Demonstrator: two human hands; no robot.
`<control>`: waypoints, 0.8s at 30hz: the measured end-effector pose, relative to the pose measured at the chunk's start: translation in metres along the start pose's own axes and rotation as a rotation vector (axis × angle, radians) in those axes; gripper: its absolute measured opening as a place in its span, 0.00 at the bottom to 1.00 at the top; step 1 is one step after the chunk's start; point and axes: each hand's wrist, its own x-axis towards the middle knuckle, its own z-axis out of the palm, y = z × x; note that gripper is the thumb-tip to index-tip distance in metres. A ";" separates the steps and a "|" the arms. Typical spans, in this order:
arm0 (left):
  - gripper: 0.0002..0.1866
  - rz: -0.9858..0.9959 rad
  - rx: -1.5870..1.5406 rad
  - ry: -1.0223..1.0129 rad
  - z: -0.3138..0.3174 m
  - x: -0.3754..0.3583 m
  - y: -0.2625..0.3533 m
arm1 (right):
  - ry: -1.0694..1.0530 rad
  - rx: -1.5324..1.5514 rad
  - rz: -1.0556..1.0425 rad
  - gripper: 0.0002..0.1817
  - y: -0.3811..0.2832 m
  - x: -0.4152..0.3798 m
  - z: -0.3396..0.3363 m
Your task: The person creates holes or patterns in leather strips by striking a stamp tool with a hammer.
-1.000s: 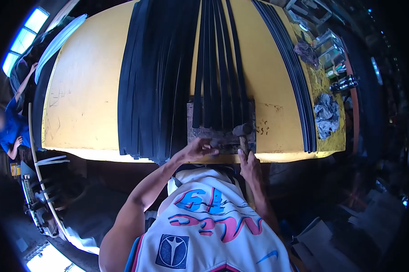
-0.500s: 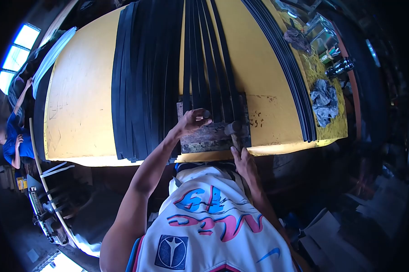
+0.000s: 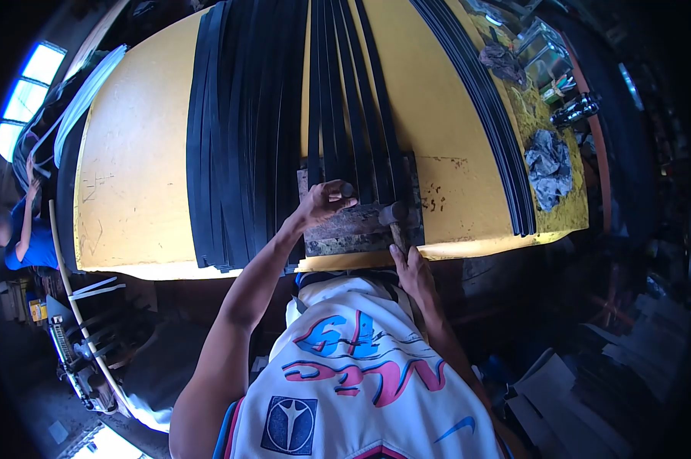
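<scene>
My left hand [image 3: 324,203] is closed around a small round-topped metal tool [image 3: 347,190], held upright over the dark wooden block [image 3: 338,243]. My right hand [image 3: 414,271] grips the handle of a hammer [image 3: 394,215], whose head is over the right part of the block. Several narrow black strips [image 3: 366,115] run from the far side of the table down onto the block, their ends close to my left hand and the hammer head. The lower end of the tool is hidden by my fingers.
Wide black strips [image 3: 242,138] lie left of the block on the yellow table [image 3: 135,168]. A narrow black bundle [image 3: 483,107] is on the right, beside crumpled grey cloth [image 3: 548,170]. A person in blue [image 3: 35,245] is at the far left.
The person at the left has raised the lower arm towards the white material and shifted slightly. My hands, the tool and the hammer are almost where they were.
</scene>
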 end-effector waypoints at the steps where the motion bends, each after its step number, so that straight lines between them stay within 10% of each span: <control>1: 0.12 -0.001 0.000 -0.002 0.000 0.000 0.000 | 0.021 -0.009 -0.027 0.30 0.001 0.000 0.001; 20: 0.11 -0.077 -0.009 -0.044 0.001 0.005 -0.006 | -0.029 -0.070 0.003 0.24 0.014 0.000 0.008; 22: 0.11 -0.069 0.010 -0.016 0.002 0.004 -0.005 | 0.032 -0.564 -0.501 0.22 0.037 0.002 0.021; 24: 0.11 -0.046 0.017 -0.016 0.002 0.003 -0.007 | -0.054 -0.541 -0.410 0.25 0.041 0.006 0.027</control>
